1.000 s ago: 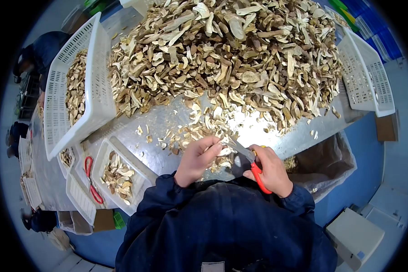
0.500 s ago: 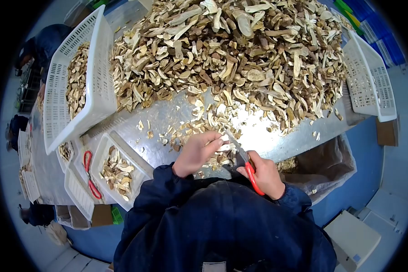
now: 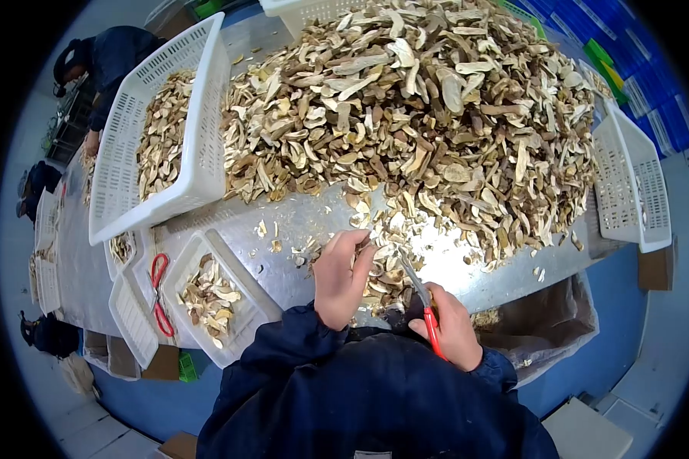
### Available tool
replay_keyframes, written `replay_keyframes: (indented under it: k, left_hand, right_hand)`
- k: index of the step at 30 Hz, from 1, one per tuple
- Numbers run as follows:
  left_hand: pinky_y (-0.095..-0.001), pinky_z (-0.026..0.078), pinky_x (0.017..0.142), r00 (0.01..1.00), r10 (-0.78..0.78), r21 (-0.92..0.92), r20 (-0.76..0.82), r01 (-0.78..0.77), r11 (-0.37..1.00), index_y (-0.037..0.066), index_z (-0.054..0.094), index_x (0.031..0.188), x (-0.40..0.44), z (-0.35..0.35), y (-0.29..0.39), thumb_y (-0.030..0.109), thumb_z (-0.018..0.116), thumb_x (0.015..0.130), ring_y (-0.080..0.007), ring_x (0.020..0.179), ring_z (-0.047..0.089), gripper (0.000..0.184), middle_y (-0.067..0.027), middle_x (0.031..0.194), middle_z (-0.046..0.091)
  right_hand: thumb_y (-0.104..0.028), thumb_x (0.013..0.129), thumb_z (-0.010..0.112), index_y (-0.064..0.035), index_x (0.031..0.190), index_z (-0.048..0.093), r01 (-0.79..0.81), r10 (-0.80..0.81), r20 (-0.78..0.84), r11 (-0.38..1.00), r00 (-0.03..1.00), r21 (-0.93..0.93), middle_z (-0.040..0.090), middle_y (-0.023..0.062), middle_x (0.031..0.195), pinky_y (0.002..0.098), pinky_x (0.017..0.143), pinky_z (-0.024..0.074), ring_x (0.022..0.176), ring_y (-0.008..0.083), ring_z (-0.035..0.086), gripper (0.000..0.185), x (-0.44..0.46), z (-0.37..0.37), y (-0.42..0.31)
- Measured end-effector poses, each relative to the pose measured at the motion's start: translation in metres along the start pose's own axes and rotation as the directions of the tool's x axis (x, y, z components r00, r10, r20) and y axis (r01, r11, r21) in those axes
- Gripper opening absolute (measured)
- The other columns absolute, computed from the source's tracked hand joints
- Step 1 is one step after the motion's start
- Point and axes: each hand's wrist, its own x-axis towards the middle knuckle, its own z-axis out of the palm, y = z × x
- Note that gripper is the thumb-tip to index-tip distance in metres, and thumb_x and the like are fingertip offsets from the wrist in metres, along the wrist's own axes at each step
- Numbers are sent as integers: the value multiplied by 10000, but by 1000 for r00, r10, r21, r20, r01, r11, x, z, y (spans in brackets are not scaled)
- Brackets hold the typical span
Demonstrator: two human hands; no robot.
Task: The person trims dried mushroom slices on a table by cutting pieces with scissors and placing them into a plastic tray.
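Note:
My right hand (image 3: 453,329) is closed around the red handles of a pair of scissors (image 3: 432,330). The blades point up and left over loose mushroom slices (image 3: 390,287). Left of the blade tips, my left hand (image 3: 341,279) is curled just above the scraps, thumb and forefinger brought close together. Whatever lies between those fingertips is too small and hidden to name. Beyond both hands rises a large heap of dried-looking mushroom slices (image 3: 436,130) on the metal table (image 3: 291,222).
A white perforated crate (image 3: 207,145) with slices stands at left, another crate (image 3: 620,183) at right. Near my left sleeve are a white tray (image 3: 241,310) of slices and second red-handled scissors (image 3: 158,294). A lined bin (image 3: 566,314) sits below the right edge. Co-workers (image 3: 119,61) are at left.
My left hand has drawn away from the scissor blades, and the pale piece between its fingertips no longer shows. The scissors stay in my right hand. The view has tilted up slightly.

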Motion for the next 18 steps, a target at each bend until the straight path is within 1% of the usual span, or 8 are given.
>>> replay_keyframes:
  k: [1,4,7,10,12,14,17,18]
  left_hand:
    - [-347,459,706,999,-50,4,8,50,999,-17,595,998,-1,-1,3,76,615,847,-311,805,611,179,-166,884,620]
    - [-359,468,721,997,-59,25,49,58,998,-6,581,1031,-1,-6,8,78,600,871,-343,844,603,182,-166,917,611]
    - [-351,477,726,986,-130,-52,106,136,989,-9,590,1057,4,-10,2,103,595,880,-336,845,613,210,-167,929,623]
    - [-337,488,743,963,-247,-302,110,269,914,-17,597,1087,-9,2,-25,134,599,882,-332,860,624,255,-170,962,637]
    - [-334,493,784,954,-258,-344,153,297,891,-19,603,1104,-9,-2,-23,167,616,875,-314,890,635,296,-173,1004,647]
    - [-348,493,798,978,-137,-288,160,179,941,-15,615,1104,-5,0,-27,169,622,868,-296,910,638,300,-176,1026,650]
    - [-302,499,750,996,31,-283,82,-7,959,-1,623,1121,-8,9,-45,156,631,878,-176,863,634,289,-113,996,668]
    - [-318,496,768,992,-29,-340,121,69,938,-1,624,1122,-6,3,-44,167,629,871,-211,877,636,303,-134,1005,665]
  right_hand:
    - [-304,746,769,14,1165,497,23,-23,-17,1000,1000,-3,575,155,780,426,686,451,751,357,571,593,2,3,-2]
    - [-334,769,749,-8,1146,505,-12,15,76,999,997,-47,592,161,737,429,620,456,693,388,586,555,7,3,-8]
    - [-269,772,745,-12,1193,483,5,0,75,998,997,-62,559,175,682,425,588,445,636,403,564,558,8,9,-10]
    - [-336,817,706,-11,1104,490,-25,37,95,992,995,-123,588,196,683,461,563,445,634,419,581,484,9,15,-7]
    - [-287,835,689,-2,1064,497,-38,42,97,999,994,-34,562,191,648,449,557,442,618,416,574,413,11,18,-3]
    - [-237,845,668,1,1049,511,-70,67,113,997,991,26,540,178,624,422,540,430,585,406,550,351,16,13,-11]
    - [-217,854,646,2,1038,507,27,-22,136,999,990,-38,516,163,606,393,528,415,542,358,518,318,22,19,-3]
    - [-221,853,648,3,1034,504,25,-23,137,1000,990,-13,517,160,606,388,528,416,540,350,521,322,24,21,-5]
